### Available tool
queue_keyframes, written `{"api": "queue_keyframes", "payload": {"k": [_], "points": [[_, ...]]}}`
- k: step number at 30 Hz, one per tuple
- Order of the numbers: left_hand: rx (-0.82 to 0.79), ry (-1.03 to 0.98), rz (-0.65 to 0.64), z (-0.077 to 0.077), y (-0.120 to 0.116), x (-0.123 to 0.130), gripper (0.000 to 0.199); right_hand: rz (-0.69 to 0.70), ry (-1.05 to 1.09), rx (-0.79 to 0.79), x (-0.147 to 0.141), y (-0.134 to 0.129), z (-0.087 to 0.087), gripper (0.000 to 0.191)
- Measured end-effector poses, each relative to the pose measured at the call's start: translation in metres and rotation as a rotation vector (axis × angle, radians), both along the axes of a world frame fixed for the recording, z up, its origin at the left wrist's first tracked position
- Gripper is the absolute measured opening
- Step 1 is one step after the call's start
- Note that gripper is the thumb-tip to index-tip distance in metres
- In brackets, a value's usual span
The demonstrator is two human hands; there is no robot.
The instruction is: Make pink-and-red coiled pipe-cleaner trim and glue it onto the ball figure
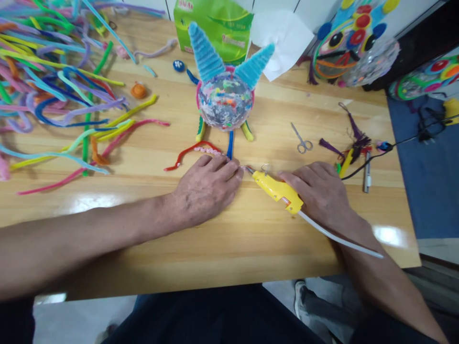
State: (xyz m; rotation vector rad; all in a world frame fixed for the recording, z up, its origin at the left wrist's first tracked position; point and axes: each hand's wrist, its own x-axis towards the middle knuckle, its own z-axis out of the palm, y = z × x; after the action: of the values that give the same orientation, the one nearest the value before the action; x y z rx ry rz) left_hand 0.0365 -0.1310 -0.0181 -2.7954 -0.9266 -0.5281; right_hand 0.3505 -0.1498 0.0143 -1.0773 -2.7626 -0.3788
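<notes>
My left hand point(211, 186) rests on the wooden table with its fingers pressed together at the end of a blue pipe cleaner point(230, 145); a red pipe cleaner point(186, 152) with a pink beaded strip point(207, 150) runs to the same fingertips. What they pinch is too small to make out. Around the yellow glue gun point(274, 187) my right hand point(317, 191) is closed, and the nozzle points left, close to the left fingertips. A white glue stick point(337, 237) trails from the gun's back. Just beyond the hands stands a speckled round craft point(225, 102) with two blue horns point(206, 50).
Many coloured pipe cleaners point(53, 95) cover the table's left side. A green packet point(218, 28) stands at the back. Small scissors point(301, 139), purple tassels point(355, 129) and a cutter knife point(367, 173) lie on the right, with a decorated craft point(344, 43) behind. The gun's black cable point(371, 156) runs right.
</notes>
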Motion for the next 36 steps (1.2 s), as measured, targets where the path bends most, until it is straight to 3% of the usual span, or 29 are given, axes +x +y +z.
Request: {"api": "queue_keyframes", "payload": {"k": [16,36], "points": [[0.008,0.007,-0.002,0.001,0.001,0.0,0.029,-0.031,-0.12,-0.005,-0.006,-0.008,0.008,0.023],[0.01,0.024,0.011,0.0,0.0,0.0,0.03,-0.056,-0.108,-0.045,-0.007,-0.012,0.012,0.023]]}}
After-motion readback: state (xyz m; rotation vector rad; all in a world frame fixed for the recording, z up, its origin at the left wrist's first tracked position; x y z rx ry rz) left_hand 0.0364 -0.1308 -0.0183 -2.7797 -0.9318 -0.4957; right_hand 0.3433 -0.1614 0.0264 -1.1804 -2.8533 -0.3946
